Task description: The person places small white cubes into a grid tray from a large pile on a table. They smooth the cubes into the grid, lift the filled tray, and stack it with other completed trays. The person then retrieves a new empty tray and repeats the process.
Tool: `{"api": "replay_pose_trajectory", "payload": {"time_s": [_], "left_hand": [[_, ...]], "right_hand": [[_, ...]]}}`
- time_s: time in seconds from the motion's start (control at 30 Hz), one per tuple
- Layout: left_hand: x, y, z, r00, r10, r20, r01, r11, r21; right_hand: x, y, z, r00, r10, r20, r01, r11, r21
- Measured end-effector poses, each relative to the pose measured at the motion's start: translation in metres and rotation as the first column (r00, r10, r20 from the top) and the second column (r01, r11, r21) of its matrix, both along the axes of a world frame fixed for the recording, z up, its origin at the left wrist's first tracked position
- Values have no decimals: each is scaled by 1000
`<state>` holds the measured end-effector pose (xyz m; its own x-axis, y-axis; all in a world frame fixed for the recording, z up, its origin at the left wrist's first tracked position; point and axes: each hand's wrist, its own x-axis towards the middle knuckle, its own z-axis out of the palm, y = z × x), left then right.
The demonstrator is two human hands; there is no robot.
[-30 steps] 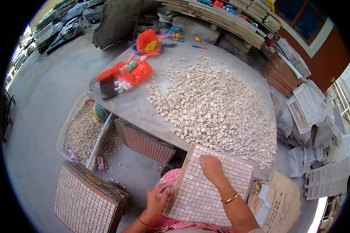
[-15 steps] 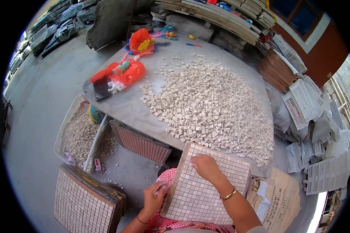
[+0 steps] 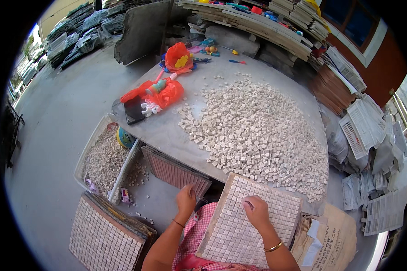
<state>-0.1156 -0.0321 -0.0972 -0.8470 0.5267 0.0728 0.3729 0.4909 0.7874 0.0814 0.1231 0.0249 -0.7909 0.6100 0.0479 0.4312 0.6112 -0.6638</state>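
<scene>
"One thing's changed, hasn't it?"
"The left hand (image 3: 186, 198) has moved forward, farther from the board (image 3: 237, 230), so only the right hand (image 3: 256, 211) is over it. Both look curled narrow (holding anything? I can't tell)."
"Where's the board?"
"By the bench (image 3: 160, 129)'s near edge; loose tiles (image 3: 257, 131) heaped above, crates (image 3: 364, 122) off right."

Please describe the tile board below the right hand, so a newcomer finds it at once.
Find the grey table and its tile heap. At the near edge is a board of pale tiles; unlike the stack at lower left, it has the right hand over it.
</scene>
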Motion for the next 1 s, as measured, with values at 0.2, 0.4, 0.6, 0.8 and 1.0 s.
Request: {"api": "replay_pose_trajectory", "payload": {"time_s": [0.2, 0.4, 0.6, 0.8, 1.0], "left_hand": [[-20, 36, -62, 925, -213, -316, 120, 949, -291], [-28, 49, -80, 910, -314, -271, 180, 887, -426], [-28, 40, -82, 848, -447, -284, 161, 730, -665], [-12, 35, -83, 876, -311, -368, 108, 871, -479], [-12, 16, -72, 768, -462, -443, 75, 752, -655]], "right_hand": [[3, -2, 5, 986, 165, -14, -147, 912, 382], [-7, -7, -17, 963, 203, 176, -255, 897, 361], [-7, -5, -23, 935, 248, 253, -334, 856, 394], [-7, -10, -22, 942, 229, 245, -307, 884, 353], [-3, -7, -23, 958, 209, 197, -269, 894, 359]]}}
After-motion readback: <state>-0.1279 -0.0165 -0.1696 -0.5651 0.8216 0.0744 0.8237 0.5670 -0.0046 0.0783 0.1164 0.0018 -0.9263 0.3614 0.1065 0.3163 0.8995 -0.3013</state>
